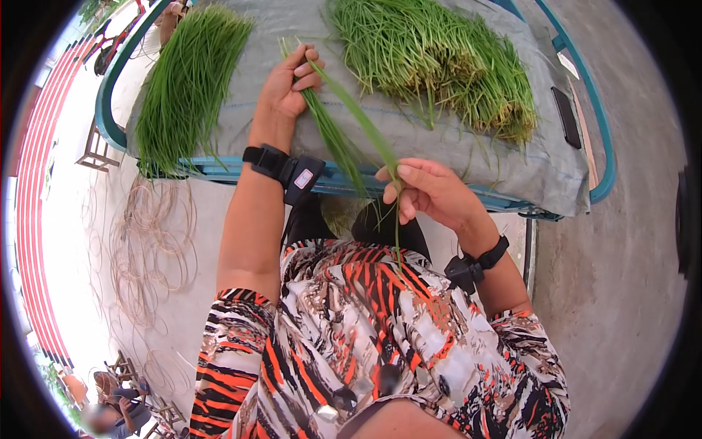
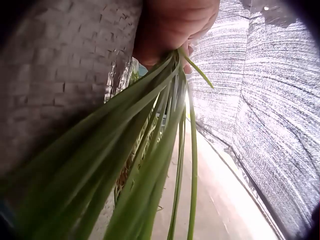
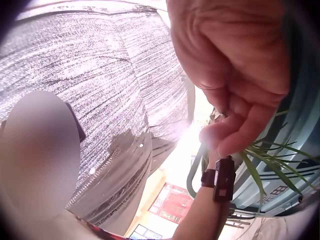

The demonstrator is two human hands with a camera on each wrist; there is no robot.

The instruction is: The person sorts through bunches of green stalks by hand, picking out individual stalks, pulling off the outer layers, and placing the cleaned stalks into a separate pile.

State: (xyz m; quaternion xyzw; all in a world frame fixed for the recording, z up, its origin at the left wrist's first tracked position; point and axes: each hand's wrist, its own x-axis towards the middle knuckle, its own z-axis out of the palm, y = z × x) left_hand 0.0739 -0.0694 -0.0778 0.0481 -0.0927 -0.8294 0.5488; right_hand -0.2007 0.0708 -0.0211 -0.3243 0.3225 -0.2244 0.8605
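In the head view the left hand (image 1: 289, 82) grips a thin bunch of long green stalks (image 1: 330, 135), whose leaves hang down toward the right. Lower and to the right, the right hand (image 1: 431, 192) pinches the leaf ends of a few strands (image 1: 365, 126) that stretch up to the left hand. The left wrist view shows the left hand (image 2: 175, 30) at the top with green leaves (image 2: 145, 150) fanning down from it. In the right wrist view, the right hand's (image 3: 235, 75) fingers are bent together, with leaf tips (image 3: 272, 167) sticking out below them.
A large pile of green stalks (image 1: 439, 66) lies on the grey sheet (image 1: 278, 132) at upper right, a combed bundle (image 1: 191, 88) at upper left. A dark phone (image 1: 565, 117) lies near the blue rail (image 1: 601, 146). Loose coils (image 1: 150, 249) are on the ground at left.
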